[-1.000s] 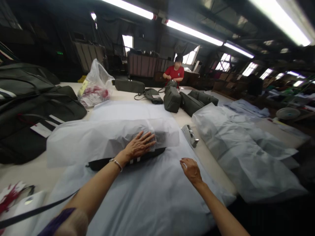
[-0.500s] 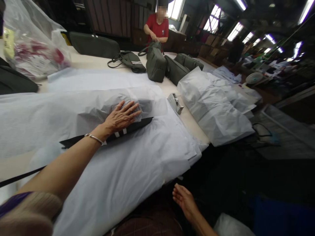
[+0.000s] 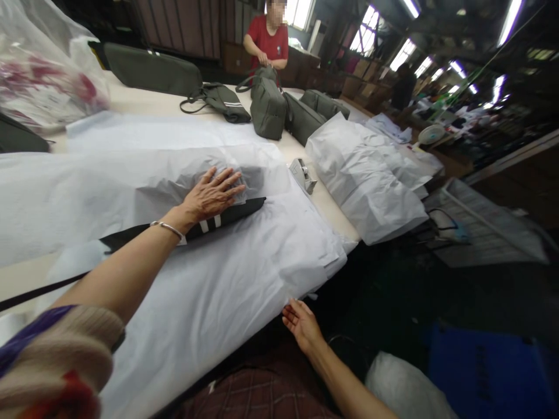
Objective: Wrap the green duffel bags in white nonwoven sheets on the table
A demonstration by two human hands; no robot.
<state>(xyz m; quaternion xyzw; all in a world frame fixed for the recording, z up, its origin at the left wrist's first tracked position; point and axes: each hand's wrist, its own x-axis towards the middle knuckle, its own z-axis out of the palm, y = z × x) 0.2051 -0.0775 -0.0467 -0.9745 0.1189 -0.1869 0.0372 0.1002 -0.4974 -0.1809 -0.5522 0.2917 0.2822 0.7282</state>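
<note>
My left hand (image 3: 212,195) lies flat with fingers spread on a translucent white plastic cover (image 3: 174,166). Under that film shows the grey-black shape of a bag. A dark flap (image 3: 236,214) with two white stripes sticks out below the hand, and a black strap (image 3: 43,291) runs off to the left. White plastic sheets (image 3: 227,291) are layered on the near side of the table. At their front edge is my right hand (image 3: 303,326), fingers curled and tips pinched at the sheet border; the exact grip is partly hidden.
A grey tape dispenser (image 3: 303,176) stands beyond the sheets. Dark green bags (image 3: 268,110) are at the far side, by a person in a red shirt (image 3: 268,43). A white wrapped bundle (image 3: 367,174) overhangs the table's right edge. A blue crate-like object (image 3: 484,372) is low at right.
My right hand has risen and moved left to the sheets' front edge. My left hand stays flat on the covered bag. The whole view has shifted slightly.
</note>
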